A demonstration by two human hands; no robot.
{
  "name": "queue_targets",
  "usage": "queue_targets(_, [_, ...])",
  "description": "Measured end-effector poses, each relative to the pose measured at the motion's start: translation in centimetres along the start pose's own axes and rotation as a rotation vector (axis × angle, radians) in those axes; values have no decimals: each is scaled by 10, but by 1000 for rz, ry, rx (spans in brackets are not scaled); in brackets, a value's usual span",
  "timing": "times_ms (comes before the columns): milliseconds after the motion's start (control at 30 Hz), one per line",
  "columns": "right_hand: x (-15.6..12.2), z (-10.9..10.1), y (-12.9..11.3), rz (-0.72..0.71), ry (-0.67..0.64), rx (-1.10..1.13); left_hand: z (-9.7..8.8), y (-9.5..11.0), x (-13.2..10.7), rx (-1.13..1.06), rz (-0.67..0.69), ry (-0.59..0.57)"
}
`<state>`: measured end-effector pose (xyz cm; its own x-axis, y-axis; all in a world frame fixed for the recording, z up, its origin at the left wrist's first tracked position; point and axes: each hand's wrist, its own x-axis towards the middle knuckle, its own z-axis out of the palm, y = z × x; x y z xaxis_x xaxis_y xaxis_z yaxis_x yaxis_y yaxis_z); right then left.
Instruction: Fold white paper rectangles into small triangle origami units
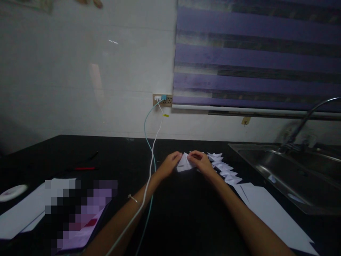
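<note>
Between your left hand (170,164) and right hand (201,163), both pinching it, sits the folded paper (184,166); align edges before creasing, clear of the paper row (224,167) right of your grip.

Above the desk (191,220), a piece of paper (184,166) was between the left hand (172,164) and the right hand (201,161). A row of paper pieces (226,169) lay just right of the right hand, with a stack of sheets (269,211) nearer the viewer and the sink (306,177) further right. Well to the left lay another paper stack (29,209), a pen (84,168) behind it. A cable (145,195) ran from the wall socket (167,101) behind, crossing before the left forearm (115,217).
</note>
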<state>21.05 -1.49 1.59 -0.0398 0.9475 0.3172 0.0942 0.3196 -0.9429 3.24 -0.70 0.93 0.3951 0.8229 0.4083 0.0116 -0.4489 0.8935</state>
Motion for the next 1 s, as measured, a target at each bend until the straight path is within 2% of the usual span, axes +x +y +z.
queue_targets(67, [-2,1,-2,-12,-44,-27,-1,-5,1,16,-20,-13])
queue_targets(233, [-5,2,-8,-68,-136,-80,2,-11,-2,13,-59,-145])
queue_targets(333, [-5,1,-7,-48,-139,-79,3,-11,-3,37,-50,-164])
queue_targets(500, [-6,0,-2,9,-154,-13,3,-12,-2,60,-21,-112])
queue_targets(633, [-5,-1,-2,62,-130,36,1,-10,-3,15,-50,-174])
queue_targets(833, [-6,-2,-7,63,-132,81,-3,-9,-6,107,-114,-287])
queue_targets(1000, [-8,0,-11,110,-95,122,-2,-11,-6,121,-128,-295])
